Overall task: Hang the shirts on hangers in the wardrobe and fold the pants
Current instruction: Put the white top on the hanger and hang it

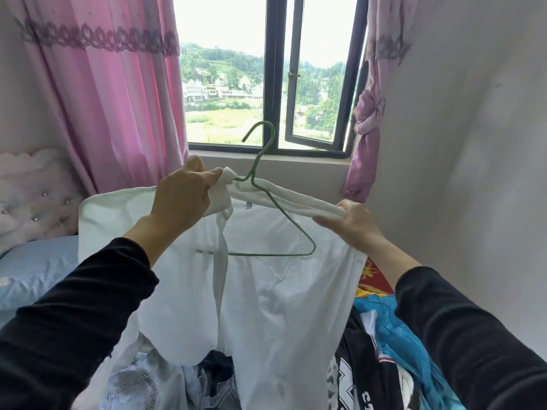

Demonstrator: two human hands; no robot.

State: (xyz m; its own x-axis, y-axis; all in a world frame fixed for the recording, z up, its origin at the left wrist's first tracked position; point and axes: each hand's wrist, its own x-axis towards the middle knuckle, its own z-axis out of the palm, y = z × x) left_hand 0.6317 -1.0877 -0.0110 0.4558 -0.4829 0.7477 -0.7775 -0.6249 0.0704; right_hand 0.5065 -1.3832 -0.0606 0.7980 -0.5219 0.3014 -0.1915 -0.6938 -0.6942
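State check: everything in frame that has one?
white shirt, held up, neck stretched between both hands, not fully on hanger.
green hanger, partly inside shirt neck, hook free.
left hand, grips shirt neck.
right hand, grips shirt neck.
window, right sash open.
right curtain, tied back.
clothes pile, unfolded, below shirt.

soft matt white cloth shirt (284,291) on a thin green hanger (268,184) with a dull coated finish.
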